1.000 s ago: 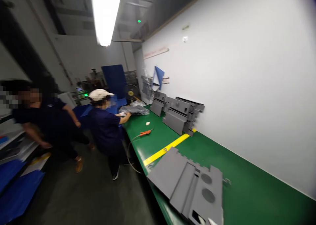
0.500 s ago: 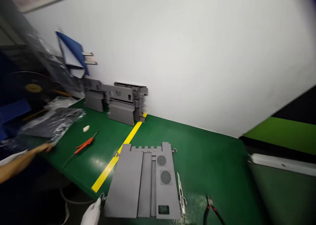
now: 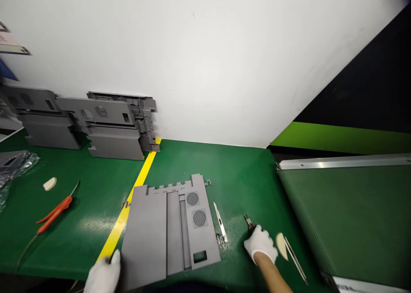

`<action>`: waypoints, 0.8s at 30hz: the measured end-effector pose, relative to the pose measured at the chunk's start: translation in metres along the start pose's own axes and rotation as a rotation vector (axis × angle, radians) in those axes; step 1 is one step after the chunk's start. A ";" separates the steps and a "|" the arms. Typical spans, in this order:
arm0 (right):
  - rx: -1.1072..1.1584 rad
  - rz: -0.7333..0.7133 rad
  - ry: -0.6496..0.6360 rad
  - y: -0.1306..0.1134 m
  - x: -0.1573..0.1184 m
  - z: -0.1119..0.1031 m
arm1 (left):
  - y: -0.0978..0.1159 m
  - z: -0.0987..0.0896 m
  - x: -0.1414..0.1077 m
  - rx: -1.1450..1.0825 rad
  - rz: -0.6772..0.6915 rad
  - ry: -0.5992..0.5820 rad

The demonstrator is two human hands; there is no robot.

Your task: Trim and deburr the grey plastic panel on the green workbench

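Note:
A grey plastic panel (image 3: 146,228) lies on the green bench, with two round grilles and a rectangular cutout on its right side. Small metal hooks (image 3: 125,204) stick out at its sides. My left hand (image 3: 104,273), in a white glove, is closed at the panel's lower left corner and covers that edge. White-gloved too, my right hand (image 3: 261,244) is closed over the handles of the side cutters (image 3: 248,221), whose jaws point away from me. Between panel and cutters lies a silver craft knife (image 3: 220,222).
Beside my right hand are an off-white oval piece (image 3: 281,246) and tweezers (image 3: 296,261). An orange air blow gun (image 3: 56,213) and another off-white piece (image 3: 49,184) lie left. More grey panels (image 3: 115,143) lean on the wall. A green conveyor belt (image 3: 353,216) borders the right.
The view has swung right, bringing in the conveyor, tweezers and my right hand, now on the side cutters. My left hand remains at the panel's lower left corner. The co-worker's arm has left view.

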State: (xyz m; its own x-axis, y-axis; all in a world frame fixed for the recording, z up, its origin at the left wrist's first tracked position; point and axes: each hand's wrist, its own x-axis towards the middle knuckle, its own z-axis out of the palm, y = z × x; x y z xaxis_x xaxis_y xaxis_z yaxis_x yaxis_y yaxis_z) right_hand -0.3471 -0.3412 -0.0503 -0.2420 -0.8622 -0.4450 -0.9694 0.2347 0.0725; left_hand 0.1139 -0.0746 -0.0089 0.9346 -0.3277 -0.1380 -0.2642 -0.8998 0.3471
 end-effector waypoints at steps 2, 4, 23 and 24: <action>-0.001 -0.058 0.015 0.013 0.006 -0.001 | 0.046 0.005 -0.020 0.016 0.187 -0.096; 0.135 -0.091 -0.087 0.025 0.007 0.001 | 0.108 0.020 -0.052 -0.065 0.483 -0.227; 0.517 -0.363 -0.509 0.010 -0.103 0.033 | 0.318 0.163 -0.135 0.800 1.471 -1.112; 0.509 -0.364 -0.515 0.010 -0.103 0.034 | 0.317 0.163 -0.136 0.794 1.454 -1.119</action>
State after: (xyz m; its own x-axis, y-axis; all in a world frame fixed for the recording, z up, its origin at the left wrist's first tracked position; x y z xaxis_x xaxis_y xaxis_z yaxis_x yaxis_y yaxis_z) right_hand -0.3301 -0.2353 -0.0341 0.2554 -0.6379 -0.7266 -0.8154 0.2617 -0.5163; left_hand -0.1359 -0.3627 -0.0313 -0.4898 -0.5136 -0.7045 -0.8686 0.3568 0.3438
